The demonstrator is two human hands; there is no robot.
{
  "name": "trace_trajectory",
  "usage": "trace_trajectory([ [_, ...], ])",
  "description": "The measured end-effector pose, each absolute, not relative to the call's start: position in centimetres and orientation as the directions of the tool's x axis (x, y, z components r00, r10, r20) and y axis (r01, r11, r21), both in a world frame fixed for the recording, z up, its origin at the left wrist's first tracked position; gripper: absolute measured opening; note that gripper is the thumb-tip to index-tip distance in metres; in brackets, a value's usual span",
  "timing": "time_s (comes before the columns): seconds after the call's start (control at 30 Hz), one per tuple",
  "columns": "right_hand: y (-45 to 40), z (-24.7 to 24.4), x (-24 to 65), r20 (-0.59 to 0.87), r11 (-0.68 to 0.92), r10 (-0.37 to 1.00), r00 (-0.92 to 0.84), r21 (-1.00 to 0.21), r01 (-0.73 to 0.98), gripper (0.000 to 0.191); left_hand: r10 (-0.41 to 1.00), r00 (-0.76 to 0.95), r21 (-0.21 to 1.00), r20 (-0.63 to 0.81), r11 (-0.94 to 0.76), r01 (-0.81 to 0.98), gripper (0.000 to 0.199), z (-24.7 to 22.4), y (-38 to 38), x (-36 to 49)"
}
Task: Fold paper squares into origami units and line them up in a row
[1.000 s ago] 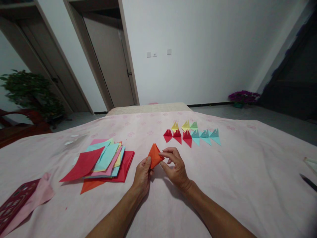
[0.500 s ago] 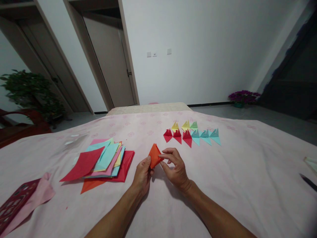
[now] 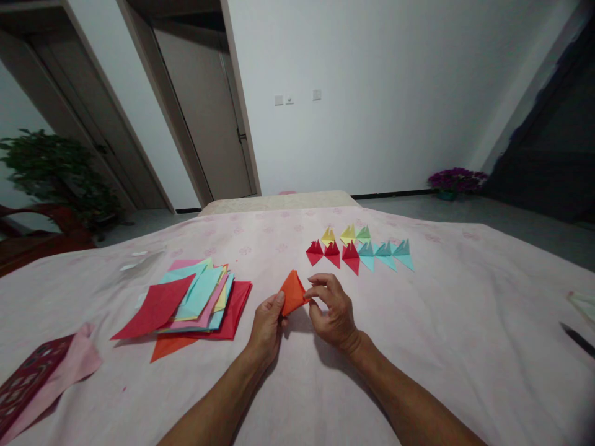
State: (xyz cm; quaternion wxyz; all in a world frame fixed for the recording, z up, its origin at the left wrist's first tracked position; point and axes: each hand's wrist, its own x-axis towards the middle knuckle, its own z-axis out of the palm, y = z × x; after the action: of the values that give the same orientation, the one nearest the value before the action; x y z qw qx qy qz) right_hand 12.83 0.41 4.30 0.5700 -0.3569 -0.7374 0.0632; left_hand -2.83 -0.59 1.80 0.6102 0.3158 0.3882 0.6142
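Observation:
An orange folded paper point(image 3: 292, 293) is held just above the cloth, its tip pointing up and away from me. My left hand point(image 3: 268, 322) grips its left side, thumb on top and fingers beneath. At the right corner, my right hand point(image 3: 333, 311) has its fingers curled, and a fingertip and thumb meet the paper's edge. Beyond my hands stand folded paper cranes in two rows: red cranes point(image 3: 331, 254) and light blue cranes point(image 3: 384, 254) in front, yellow cranes point(image 3: 348, 234) and a green crane point(image 3: 363, 234) behind.
Left of my hands lies a loose stack of coloured paper sheets point(image 3: 199, 300). A dark red patterned box point(image 3: 32, 375) rests on pink paper point(image 3: 79, 362) at the near left. A clear plastic wrapper point(image 3: 134, 266) lies farther back. At the right edge is a dark pen-like object point(image 3: 577, 339).
My right hand has shifted slightly right, and its thumb has drawn back from the paper's face toward the corner. The orange paper looks flatter and has turned a little. My left hand keeps its grip.

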Motion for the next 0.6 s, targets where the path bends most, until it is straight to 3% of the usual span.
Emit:
trace_trajectory([
  [0.43, 0.7, 4.9, 13.6, 0.722, 0.768, 0.616, -0.315, -0.460, 0.445, 0.044, 0.996, -0.003, 0.873, -0.087, 0.075, -0.481, 0.042, 1.9, -0.5, -3.2],
  [0.6, 1.6, 5.8, 14.3, 0.692, 0.785, 0.610, -0.386, -0.460, 0.416, 0.014, 0.995, 0.031, 0.858, -0.100, 0.102, -0.503, 0.043, 1.7, -0.2, -3.4],
])
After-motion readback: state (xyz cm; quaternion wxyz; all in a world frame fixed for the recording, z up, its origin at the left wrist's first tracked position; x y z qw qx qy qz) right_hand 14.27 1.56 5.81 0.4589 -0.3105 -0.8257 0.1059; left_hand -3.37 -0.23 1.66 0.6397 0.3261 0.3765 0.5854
